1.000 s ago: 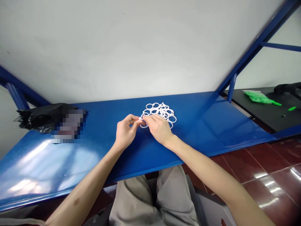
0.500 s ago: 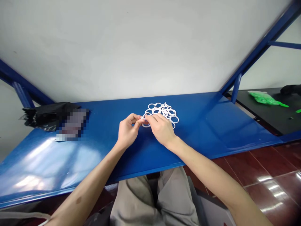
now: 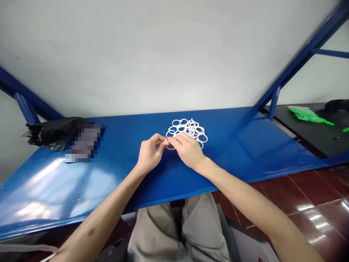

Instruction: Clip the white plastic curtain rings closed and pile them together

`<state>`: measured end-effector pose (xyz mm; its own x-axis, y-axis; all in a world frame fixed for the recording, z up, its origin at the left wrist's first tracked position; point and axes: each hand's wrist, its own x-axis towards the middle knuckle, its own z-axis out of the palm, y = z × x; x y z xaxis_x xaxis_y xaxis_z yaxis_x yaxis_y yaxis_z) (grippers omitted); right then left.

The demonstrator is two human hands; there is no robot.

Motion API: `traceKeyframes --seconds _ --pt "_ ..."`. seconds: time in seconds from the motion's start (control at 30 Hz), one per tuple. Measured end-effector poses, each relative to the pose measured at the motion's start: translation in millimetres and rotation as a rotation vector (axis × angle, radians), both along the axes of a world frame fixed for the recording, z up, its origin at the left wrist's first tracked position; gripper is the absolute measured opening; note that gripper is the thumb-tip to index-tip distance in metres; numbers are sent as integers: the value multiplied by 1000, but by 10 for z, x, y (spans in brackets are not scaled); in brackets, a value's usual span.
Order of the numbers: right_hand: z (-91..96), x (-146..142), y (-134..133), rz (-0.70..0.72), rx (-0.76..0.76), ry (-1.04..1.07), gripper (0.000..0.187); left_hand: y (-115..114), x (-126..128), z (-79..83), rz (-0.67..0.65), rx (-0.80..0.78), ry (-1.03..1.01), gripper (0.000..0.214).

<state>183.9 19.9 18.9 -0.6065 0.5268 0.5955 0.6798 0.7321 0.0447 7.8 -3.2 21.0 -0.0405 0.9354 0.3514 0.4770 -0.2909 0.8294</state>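
Rings (image 3: 191,130), white and linked in a flat cluster, lie on the blue surface (image 3: 245,145). Left hand (image 3: 149,154) and right hand (image 3: 188,150) meet at the cluster's near-left edge, both fingertip grips closed on it.

Two bare forearms reaching forward from the near edge and converging at the middle, left hand (image 3: 149,154) curled with thumb and forefinger pinched, right hand (image 3: 187,150) palm down, its fingertips (image 3: 171,139) meeting the left's, wrists slightly bent inward
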Motion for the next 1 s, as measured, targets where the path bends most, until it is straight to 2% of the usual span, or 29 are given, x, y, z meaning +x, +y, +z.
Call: traceKeyframes --seconds 0.17,0.33,0.5,0.63,0.87,1.0 --pt "-13 -19 24 12 -44 26 34 29 -3 17 9 -3 76 19" --pt "16 16 158 -56 -149 223 26 132 -80 34 41 -3 174 31" --pt "-4 256 383 -306 -200 338 27 276 -280 -144 173 -28 473 35" --pt "-34 309 471 -360 -259 327 28 360 -360 -315 200 -61 695 36" --pt "-36 132 516 -337 -248 287 25 391 -372 -374 185 -53 714 37" --pt "-1 258 548 -413 -233 309 27 396 -379 -373 182 -55 712 37"
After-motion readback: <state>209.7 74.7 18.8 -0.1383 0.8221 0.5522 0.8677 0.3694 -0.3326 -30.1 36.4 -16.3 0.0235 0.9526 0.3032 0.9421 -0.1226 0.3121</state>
